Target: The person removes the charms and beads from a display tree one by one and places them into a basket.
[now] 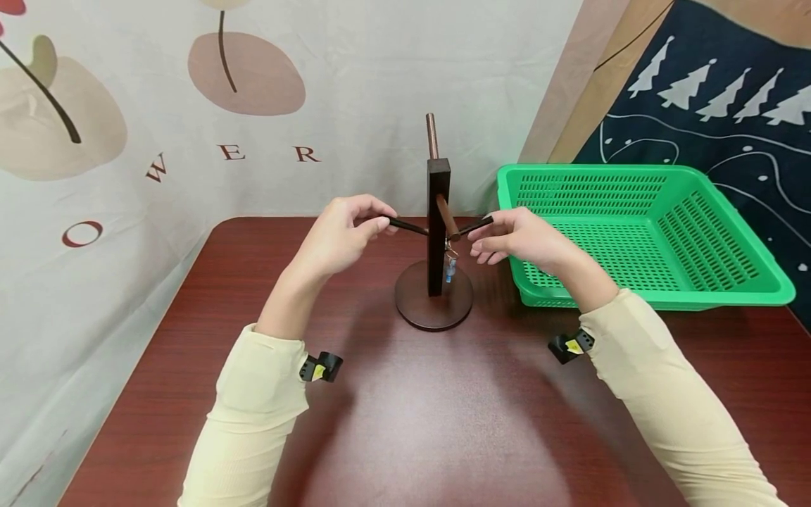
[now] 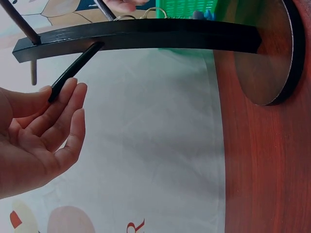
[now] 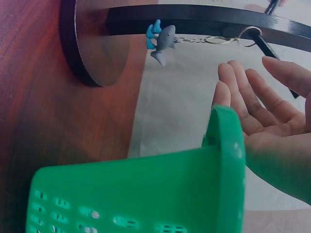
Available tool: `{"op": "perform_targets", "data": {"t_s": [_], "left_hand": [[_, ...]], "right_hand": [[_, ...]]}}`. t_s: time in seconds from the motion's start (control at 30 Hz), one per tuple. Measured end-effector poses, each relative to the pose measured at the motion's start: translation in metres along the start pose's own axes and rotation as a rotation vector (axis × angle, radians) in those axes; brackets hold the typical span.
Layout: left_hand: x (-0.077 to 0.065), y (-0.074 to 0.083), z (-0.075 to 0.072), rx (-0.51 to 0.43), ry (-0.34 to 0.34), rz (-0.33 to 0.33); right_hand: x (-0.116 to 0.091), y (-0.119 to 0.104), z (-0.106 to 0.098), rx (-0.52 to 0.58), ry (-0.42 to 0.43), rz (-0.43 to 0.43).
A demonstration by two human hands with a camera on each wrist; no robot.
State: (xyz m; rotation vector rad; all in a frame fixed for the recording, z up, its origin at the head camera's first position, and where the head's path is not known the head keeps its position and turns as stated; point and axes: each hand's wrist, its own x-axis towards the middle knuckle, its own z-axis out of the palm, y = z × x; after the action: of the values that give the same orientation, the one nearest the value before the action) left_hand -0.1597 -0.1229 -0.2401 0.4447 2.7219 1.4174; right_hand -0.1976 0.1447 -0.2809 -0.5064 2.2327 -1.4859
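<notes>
A dark wooden stand (image 1: 437,232) with a round base (image 1: 434,310) and several pegs stands upright on the table. My left hand (image 1: 338,232) pinches the end of its left black peg (image 2: 75,73) between thumb and fingers. A keychain with a grey shark (image 3: 165,44) and a small blue figure (image 3: 151,36) hangs by a metal ring (image 3: 250,35) from the right peg (image 3: 266,48). My right hand (image 1: 522,239) is beside that peg's outer end, with thumb and fingers spread apart in the right wrist view. The keychain hangs free of both hands.
A green plastic basket (image 1: 646,299) sits on the right of the reddish-brown table (image 1: 405,422), close under the right forearm. Behind the table hangs a pale printed cloth (image 1: 380,84). A dark cloth with white trees (image 1: 716,91) covers the right back.
</notes>
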Motion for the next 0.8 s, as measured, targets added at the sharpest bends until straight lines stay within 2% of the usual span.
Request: {"op": "perform_targets", "data": {"t_s": [0.5,0.8], "left_hand": [[-0.001,-0.001,-0.001,-0.04,0.008,-0.017],[-0.001,-0.001,0.0,-0.037,0.015,-0.022]], "right_hand": [[0.009,0.01,0.02,0.027,-0.051,0.021],[0.01,0.011,0.028,-0.022,-0.051,0.047]]}}
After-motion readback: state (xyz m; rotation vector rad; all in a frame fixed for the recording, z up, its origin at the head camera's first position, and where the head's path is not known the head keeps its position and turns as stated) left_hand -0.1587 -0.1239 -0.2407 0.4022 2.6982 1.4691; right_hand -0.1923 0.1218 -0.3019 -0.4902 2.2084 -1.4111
